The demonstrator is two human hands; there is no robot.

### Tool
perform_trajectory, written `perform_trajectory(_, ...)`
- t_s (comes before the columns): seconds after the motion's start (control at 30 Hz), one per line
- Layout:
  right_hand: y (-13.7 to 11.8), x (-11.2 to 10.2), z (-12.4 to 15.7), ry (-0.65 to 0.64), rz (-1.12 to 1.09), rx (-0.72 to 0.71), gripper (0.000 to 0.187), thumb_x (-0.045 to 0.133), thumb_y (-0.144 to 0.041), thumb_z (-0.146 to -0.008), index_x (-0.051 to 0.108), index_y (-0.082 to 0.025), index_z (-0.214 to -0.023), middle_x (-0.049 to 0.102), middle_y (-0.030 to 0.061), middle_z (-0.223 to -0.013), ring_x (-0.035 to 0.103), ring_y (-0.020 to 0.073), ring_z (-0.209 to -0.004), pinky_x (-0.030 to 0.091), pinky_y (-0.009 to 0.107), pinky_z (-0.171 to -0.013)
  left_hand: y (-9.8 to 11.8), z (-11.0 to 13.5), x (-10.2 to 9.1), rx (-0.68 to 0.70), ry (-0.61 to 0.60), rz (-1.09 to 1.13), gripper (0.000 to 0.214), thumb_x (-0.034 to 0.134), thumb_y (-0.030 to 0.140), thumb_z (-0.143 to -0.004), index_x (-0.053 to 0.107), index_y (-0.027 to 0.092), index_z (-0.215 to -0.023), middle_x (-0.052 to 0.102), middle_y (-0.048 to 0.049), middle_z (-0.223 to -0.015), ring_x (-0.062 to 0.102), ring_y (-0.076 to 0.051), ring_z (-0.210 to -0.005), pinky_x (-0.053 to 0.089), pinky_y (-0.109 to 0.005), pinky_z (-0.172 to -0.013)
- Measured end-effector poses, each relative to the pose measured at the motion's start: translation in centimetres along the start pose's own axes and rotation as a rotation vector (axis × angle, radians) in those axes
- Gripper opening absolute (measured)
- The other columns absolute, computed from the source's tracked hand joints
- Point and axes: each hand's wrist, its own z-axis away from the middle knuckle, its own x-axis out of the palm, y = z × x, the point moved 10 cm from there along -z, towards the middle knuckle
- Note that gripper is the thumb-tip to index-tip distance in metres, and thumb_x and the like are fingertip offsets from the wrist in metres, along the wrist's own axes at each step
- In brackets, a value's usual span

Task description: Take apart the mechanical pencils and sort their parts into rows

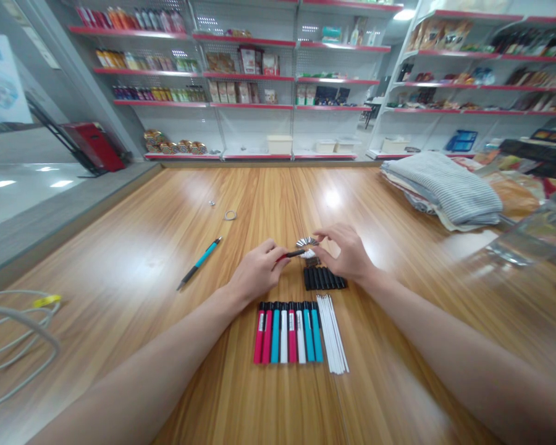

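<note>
My left hand point(259, 269) is closed around a pen barrel point(296, 254), red at the near end and black at the tip, pointing right. My right hand point(345, 250) hovers just beyond that tip, thumb and forefinger apart, with nothing visible between them. By its fingertips lie an arc of silver metal cone tips point(306, 241) and a small pile of white parts point(308, 254). Small dark springs point(312, 262) sit below, partly hidden. Under the hands are a row of black grips point(324, 278), red, blue and white pen barrels point(284, 334), and white ink refills point(333, 334).
A blue and black pen point(200, 262) rests to the left. Farther back are a grey ring point(230, 215) and a tiny metal piece point(212, 203). A coiled cable point(50, 334) lies at far left; folded cloths point(445, 188) and a clear container point(537, 232) are at right. Stocked shelves stand behind.
</note>
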Motion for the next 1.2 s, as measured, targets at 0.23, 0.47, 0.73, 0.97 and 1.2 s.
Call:
perform_trajectory(0.23,-4.6,1.8,0.6,-0.132,0.086,-0.206,0.022,0.054,-0.035,-0.089,0.064,-0.019,-0.077,0.064,0.0032,-0.070,0.052,0.0178,-0.074,0.034,0.035,-0.076,1.8,0.5,0.9,0.139,-0.060,0.040,0.025,0.042,0.029,-0.094,0.061,0.021,-0.109,0.055,-0.0057,-0.091,0.056,-0.013,-0.079,0.048,-0.026,-0.072)
perform_trajectory(0.47,-4.0,1.3,0.5,-0.087,-0.011,-0.194,0.015,0.058,-0.032,-0.086,0.061,-0.019,-0.093,0.066,0.0058,-0.087,0.054,0.0195,-0.083,0.035,0.036,-0.079,1.4,0.3,0.8,0.089,-0.052,0.032,0.023,0.041,0.029,-0.094,0.060,0.016,-0.088,0.054,-0.0054,-0.084,0.054,-0.013,-0.074,0.048,-0.026,-0.070)
perform_trajectory(0.73,-4.0,0.8,0.7,-0.029,-0.069,-0.197,0.011,0.059,-0.027,-0.085,0.062,-0.020,-0.094,0.068,0.0043,-0.089,0.056,0.0192,-0.083,0.037,0.037,-0.082,1.5,0.3,0.8,0.094,-0.058,0.045,0.022,0.042,0.029,-0.094,0.060,0.017,-0.091,0.055,-0.0052,-0.085,0.054,-0.013,-0.075,0.047,-0.026,-0.070)
perform_trajectory(0.97,-4.3,0.4,0.7,-0.013,-0.112,-0.198,0.019,0.057,-0.024,-0.086,0.060,-0.021,-0.104,0.068,0.0049,-0.092,0.057,0.0193,-0.083,0.039,0.037,-0.081,1.6,0.2,0.4,0.102,-0.029,0.053,0.022,0.043,0.031,-0.094,0.061,0.018,-0.094,0.055,-0.0052,-0.084,0.055,-0.014,-0.075,0.047,-0.026,-0.070)
perform_trajectory(1.2,-4.3,0.6,0.7,-0.018,-0.117,-0.200,0.018,0.054,-0.022,-0.087,0.061,-0.022,-0.104,0.068,0.0050,-0.092,0.058,0.0195,-0.084,0.041,0.038,-0.081,1.5,0.3,0.7,0.095,-0.045,0.038,0.025,0.042,0.032,-0.094,0.059,0.021,-0.109,0.058,-0.0050,-0.087,0.057,-0.014,-0.077,0.047,-0.026,-0.070)
